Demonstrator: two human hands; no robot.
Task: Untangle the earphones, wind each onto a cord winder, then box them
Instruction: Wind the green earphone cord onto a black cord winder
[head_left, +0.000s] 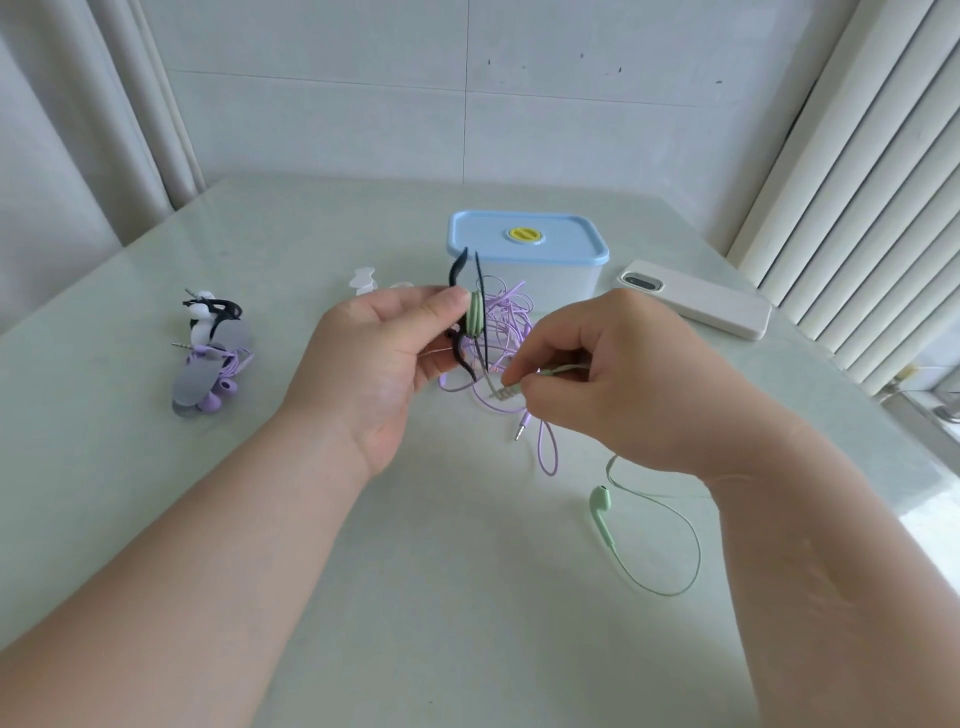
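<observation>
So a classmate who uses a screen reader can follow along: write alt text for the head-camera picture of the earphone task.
A left hand grips a black winder partly wound with green cord, while the right hand pinches that cord's loose length. A green earbud, tangled purple earphones, a lidded box and a phone lie on the table.

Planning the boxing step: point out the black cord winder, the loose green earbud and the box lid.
black cord winder (457, 270), head view, upper black tip.
green earbud (602, 519), head view, middle of its stem.
box lid (571, 234), head view, blue top surface.
</observation>
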